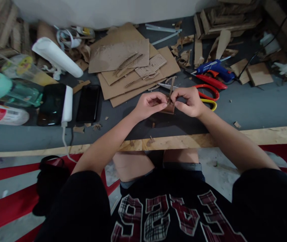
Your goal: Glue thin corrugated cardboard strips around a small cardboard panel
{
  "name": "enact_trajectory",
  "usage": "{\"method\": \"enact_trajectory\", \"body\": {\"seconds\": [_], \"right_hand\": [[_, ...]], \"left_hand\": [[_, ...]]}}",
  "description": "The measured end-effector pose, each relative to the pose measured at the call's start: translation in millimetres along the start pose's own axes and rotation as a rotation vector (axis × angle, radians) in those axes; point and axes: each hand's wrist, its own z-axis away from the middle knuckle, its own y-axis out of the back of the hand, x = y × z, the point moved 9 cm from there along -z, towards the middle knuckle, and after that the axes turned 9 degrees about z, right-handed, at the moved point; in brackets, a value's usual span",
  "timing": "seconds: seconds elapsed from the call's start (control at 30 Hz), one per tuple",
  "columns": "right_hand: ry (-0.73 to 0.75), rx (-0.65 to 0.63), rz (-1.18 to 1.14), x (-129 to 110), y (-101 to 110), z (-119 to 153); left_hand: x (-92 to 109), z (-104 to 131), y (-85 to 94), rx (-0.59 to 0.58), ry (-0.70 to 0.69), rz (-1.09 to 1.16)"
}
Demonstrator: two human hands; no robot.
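I have left hand [151, 105] and right hand [189, 102] meeting at a small cardboard piece [168, 109] on the dark tabletop [138, 129], near its front edge. Fingers curled narrow on both; I can't tell which tips actually grip. Thin brown strip [172, 86] sticks up between them. Scissors [212, 105] just beside my right hand, glue gun [215, 69] beyond, cardboard sheets [118, 50] behind.

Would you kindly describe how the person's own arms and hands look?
The left forearm and right forearm are bare below plain black short sleeves, part of a shirt with pale-edged maroon plaid characters. The left hand and right hand are ungloved; no watch or bracelet shows.
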Motion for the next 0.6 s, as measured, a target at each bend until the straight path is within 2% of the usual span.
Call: {"method": "enact_trajectory", "body": {"seconds": [0.1,0.2,0.37,0.5,0.6], "right_hand": [[-0.116,0.13,0.041,12,5,2],[-0.196,0.164,0.087,19,5,3],[-0.146,0.134,0.118,16,4,1],[-0.055,0.138,0.143,9,4,-1],[-0.061,0.15,0.169,10,3,-1]], "left_hand": [[1,-1,9.2,0.086,-0.067,-0.041],[1,-1,13.6,0.128,-0.09,-0.084],[-5,0,13.0,0.135,-0.069,-0.15],[-11,1,20.7,0.201,-0.077,-0.203],[-16,0,22.0,0.176,-0.072,-0.25]]}}
